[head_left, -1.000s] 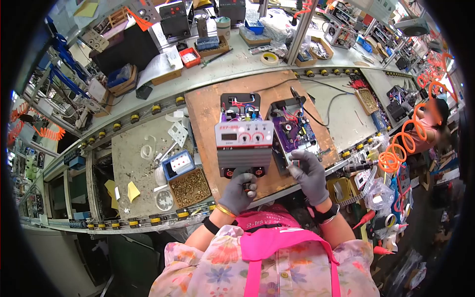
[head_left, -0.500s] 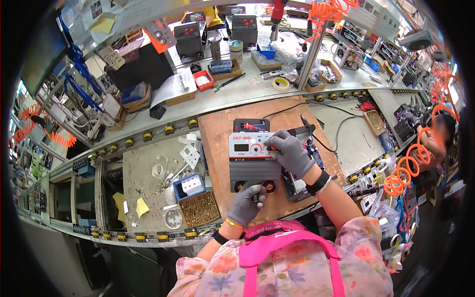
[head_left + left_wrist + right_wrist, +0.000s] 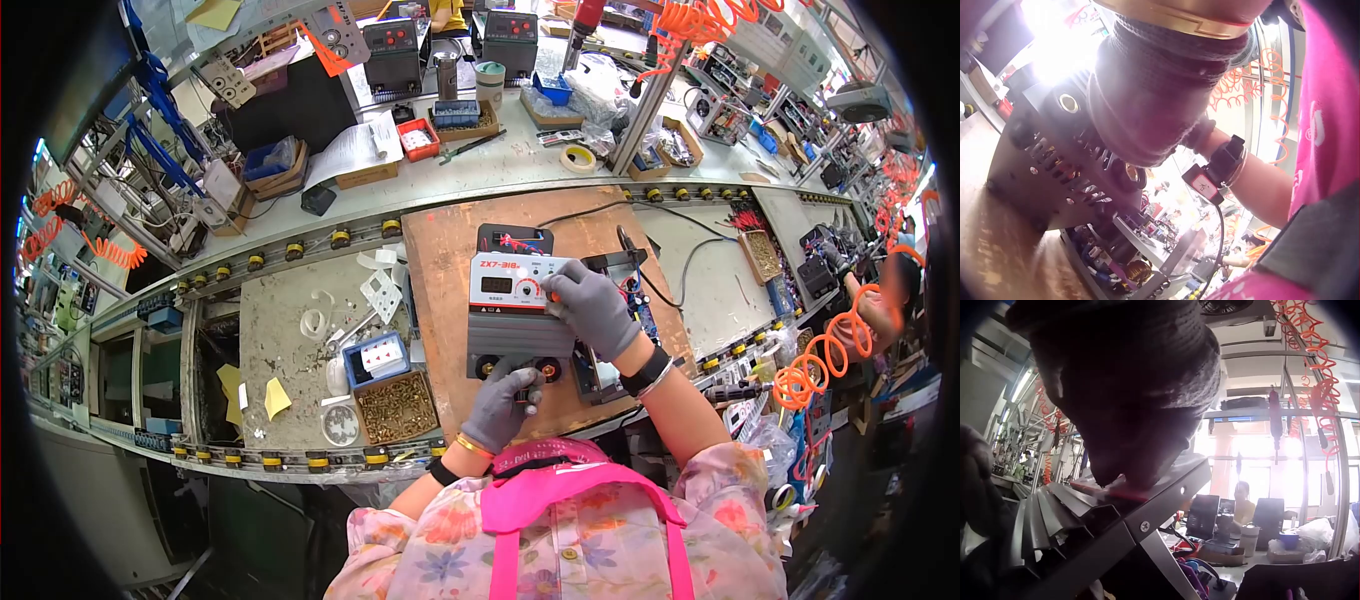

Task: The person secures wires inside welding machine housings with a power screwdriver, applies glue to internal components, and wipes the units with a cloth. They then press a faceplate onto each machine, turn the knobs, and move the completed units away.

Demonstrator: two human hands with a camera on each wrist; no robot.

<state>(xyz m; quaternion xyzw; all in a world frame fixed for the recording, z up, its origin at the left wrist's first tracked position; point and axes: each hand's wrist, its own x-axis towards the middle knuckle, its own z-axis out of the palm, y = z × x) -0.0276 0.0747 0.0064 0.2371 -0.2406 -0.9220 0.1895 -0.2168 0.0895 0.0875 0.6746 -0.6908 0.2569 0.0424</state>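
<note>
A welding machine (image 3: 520,340) with a white control panel (image 3: 508,283), marked ZX7-318, stands on a brown board. My gloved right hand (image 3: 597,310) reaches over the panel's right part and pinches a small dark knob with a red face there; its fingertips cover that part of the dial. One other knob (image 3: 527,289) shows on the panel. My gloved left hand (image 3: 503,405) is in front of the machine near its two round output sockets, fingers curled around a small dark piece, mostly hidden. In the left wrist view, the glove (image 3: 1154,94) overlaps the machine's slotted end plate (image 3: 1060,169).
Right of the machine lies an open unit (image 3: 600,370) with exposed boards, partly under my right arm. Left of the board (image 3: 450,240) are a blue bin (image 3: 375,360) and a box of brass fittings (image 3: 397,405). A black cable (image 3: 690,270) crosses the bench at right.
My right hand has moved from beside the open unit up to the machine's control panel and stayed there. The left hand remains in front of the machine. The head view has shifted, and the display appears brighter.
</note>
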